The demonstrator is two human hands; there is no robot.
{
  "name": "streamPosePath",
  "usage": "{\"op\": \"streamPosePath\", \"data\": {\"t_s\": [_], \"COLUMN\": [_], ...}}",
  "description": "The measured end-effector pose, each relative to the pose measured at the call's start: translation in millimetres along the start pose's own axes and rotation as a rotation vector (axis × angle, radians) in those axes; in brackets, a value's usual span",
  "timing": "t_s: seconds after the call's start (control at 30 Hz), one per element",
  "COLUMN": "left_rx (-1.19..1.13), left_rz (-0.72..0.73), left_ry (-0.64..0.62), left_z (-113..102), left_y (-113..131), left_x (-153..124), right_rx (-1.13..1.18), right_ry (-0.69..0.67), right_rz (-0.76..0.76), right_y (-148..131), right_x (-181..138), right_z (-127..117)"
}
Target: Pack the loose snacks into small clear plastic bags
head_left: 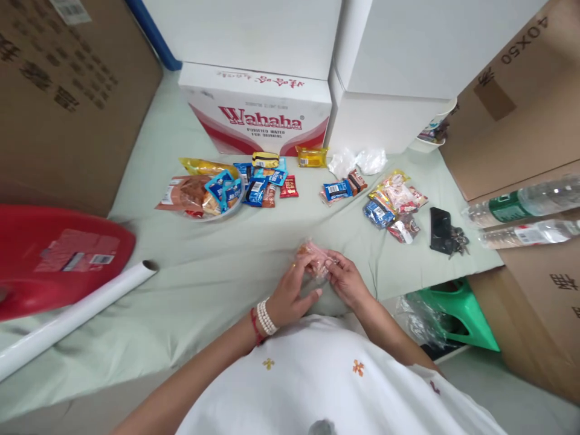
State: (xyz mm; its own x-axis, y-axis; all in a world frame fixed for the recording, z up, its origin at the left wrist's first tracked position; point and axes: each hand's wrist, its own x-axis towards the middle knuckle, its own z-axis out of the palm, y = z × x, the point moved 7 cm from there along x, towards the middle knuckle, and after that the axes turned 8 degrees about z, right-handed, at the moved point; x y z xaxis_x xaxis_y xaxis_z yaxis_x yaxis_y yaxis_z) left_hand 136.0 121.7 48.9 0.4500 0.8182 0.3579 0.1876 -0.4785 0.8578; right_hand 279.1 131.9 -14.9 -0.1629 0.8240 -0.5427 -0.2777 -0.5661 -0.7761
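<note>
Over the near edge of the table, a small clear and pink snack packet is between my two hands. My right hand pinches its right side between thumb and fingers. The fingers of my left hand curl onto its left side, while the left thumb sits lower, apart from the packet. What is inside the wrapper is too small to make out. Ahead to the left stands a clear bowl filled with wrapped snacks. Blue snack packets and a red packet lie beside it.
More snack packets lie to the right, near a black phone with keys. A Wahaha box stands at the back. On the left are a red container and a white tube; plastic bottles are at the right.
</note>
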Motion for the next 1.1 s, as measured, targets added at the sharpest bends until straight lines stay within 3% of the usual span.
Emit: {"op": "streamPosePath", "data": {"t_s": [0.07, 0.23, 0.3, 0.4, 0.53, 0.6, 0.7, 0.77, 0.83, 0.97, 1.1], "left_rx": [-0.102, -0.071, -0.031, 0.058, 0.181, 0.227, 0.283, 0.321, 0.372, 0.467, 0.498], "left_rz": [-0.063, -0.246, -0.328, -0.424, -0.521, -0.574, -0.596, -0.570, -0.527, -0.459, -0.523], "left_ry": [0.012, 0.163, 0.232, 0.295, 0.347, 0.378, 0.430, 0.436, 0.399, 0.334, 0.358], "left_z": [-8, -49, -68, -93, -117, -125, -131, -131, -128, -126, -136], "left_y": [-2, -19, -26, -30, -22, -16, -8, -5, -4, 4, 14], "left_x": [-5, -34, -52, -85, -138, -164, -190, -196, -196, -201, -225], "right_rx": [-0.003, -0.115, -0.331, -0.746, -1.497, -1.726, -1.732, -1.687, -1.673, -1.541, -1.377], "right_ry": [0.070, 0.413, 0.514, 0.641, 0.824, 0.858, 0.809, 0.705, 0.586, 0.528, 0.553], "right_rz": [-0.026, -0.273, -0.264, -0.158, -0.027, -0.070, -0.345, -0.521, -0.596, -0.433, -0.378], "right_y": [-12, -75, -94, -112, -151, -179, -222, -239, -245, -243, -251], "right_x": [0, -3, -1, -2, -14, -12, 18, 56, 104, 184, 202], "right_z": [-27, -129, -156, -171, -158, -141, -101, -69, -39, -20, -27]}}
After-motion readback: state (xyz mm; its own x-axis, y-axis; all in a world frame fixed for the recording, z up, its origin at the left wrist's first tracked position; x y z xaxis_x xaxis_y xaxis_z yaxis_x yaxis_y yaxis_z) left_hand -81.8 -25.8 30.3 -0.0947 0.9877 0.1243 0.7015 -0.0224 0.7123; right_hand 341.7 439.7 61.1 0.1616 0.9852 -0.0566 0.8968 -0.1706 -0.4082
